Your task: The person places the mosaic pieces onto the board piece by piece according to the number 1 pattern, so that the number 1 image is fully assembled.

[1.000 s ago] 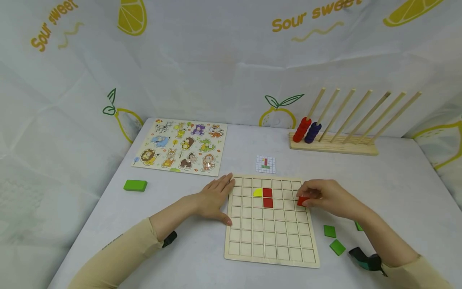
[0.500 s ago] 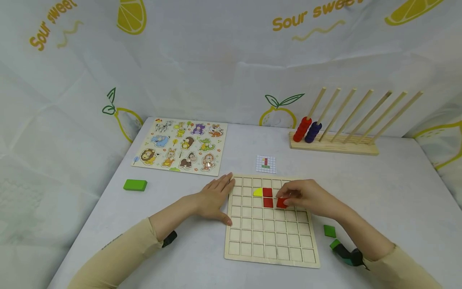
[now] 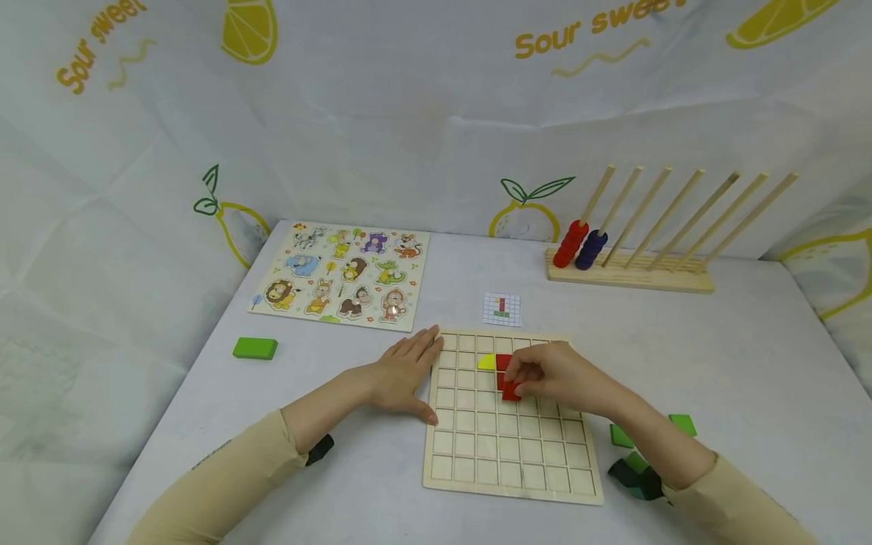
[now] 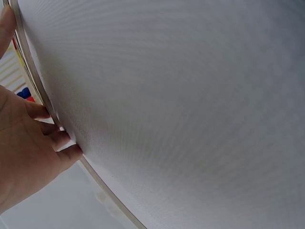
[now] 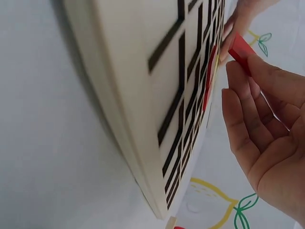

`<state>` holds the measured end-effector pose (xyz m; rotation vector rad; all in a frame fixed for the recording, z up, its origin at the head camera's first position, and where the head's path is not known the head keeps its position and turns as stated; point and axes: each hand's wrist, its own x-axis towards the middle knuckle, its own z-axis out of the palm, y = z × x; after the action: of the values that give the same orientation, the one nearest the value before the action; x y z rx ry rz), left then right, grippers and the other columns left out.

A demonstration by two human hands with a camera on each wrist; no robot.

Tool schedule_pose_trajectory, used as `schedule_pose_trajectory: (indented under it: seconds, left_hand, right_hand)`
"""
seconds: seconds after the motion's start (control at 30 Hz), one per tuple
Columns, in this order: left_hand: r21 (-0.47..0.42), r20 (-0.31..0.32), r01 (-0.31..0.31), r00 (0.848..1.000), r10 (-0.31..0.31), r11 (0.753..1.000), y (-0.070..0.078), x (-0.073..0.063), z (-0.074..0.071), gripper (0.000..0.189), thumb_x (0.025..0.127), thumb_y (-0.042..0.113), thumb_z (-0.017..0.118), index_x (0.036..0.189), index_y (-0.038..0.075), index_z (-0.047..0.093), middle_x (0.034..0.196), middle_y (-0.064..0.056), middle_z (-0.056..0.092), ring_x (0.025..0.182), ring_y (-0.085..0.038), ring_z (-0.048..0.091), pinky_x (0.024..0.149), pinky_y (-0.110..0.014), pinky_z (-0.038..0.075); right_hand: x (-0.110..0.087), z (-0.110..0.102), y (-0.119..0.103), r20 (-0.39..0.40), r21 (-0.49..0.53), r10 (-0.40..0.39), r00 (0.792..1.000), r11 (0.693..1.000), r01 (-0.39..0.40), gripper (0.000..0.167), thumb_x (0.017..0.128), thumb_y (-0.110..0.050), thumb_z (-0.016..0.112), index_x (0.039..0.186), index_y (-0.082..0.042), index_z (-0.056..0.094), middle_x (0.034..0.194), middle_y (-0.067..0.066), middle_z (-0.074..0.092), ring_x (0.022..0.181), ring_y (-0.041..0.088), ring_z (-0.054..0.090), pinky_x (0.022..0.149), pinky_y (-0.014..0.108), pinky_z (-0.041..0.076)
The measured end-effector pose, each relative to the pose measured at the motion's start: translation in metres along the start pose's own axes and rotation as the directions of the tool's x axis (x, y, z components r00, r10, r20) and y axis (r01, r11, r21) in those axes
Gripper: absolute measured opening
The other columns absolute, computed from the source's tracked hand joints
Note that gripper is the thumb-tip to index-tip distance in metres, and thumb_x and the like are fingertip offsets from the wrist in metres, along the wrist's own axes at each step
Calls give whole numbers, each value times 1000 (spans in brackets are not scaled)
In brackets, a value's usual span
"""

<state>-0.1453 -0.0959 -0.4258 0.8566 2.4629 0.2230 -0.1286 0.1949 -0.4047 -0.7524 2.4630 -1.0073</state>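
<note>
A wooden grid board lies flat on the table. Pinched between thumb and fingers of my right hand is a red square tile, held over the board just below two red tiles. The right wrist view shows this tile tilted and off the board. Set in the grid are a yellow rounded tile and the upper red tile; the lower red one is partly covered. My left hand rests at the board's left edge, fingers extended, thumb on the rim.
A small printed pattern card lies behind the board. Several green tiles sit to the right, partly under my forearm. A green block and an animal puzzle are at left. A peg abacus stands at back right.
My right hand has carried the red tile leftward from the board's right edge to just beneath the two placed red tiles. My left hand has stayed still.
</note>
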Motion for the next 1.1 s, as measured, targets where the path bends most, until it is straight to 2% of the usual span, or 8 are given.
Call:
schedule_pose_trajectory:
  seconds: [0.17,0.47,1.1]
  left_hand:
    - [6,-4,-3,1000,3,1000,0,0,0,123,76,66,72,160,6,4,169,-11,-10,158,-30,-3,128,-50,8]
    - [3,-1,-4,1000,4,1000,1,0,-1,123,76,65,72,160,6,4,169,-12,-10,158,-30,-4,128,-50,8]
    - [7,-1,-5,1000,5,1000,0,0,0,124,76,65,73,159,6,4,169,-12,-10,158,-30,-3,128,-51,8]
  right_hand:
    - [2,8,-1,3,-47,20,1000,999,-20,14,83,-3,75,88,-15,70,80,-6,68,71,2,57,66,19,52]
    - [3,13,-3,7,-63,51,999,997,-51,14,82,-6,77,82,-17,69,75,-7,67,66,3,56,62,19,50]
    - [4,16,-5,-18,-135,18,1000,991,-21,14,79,-7,80,78,-17,71,72,-9,66,64,1,53,59,17,49]
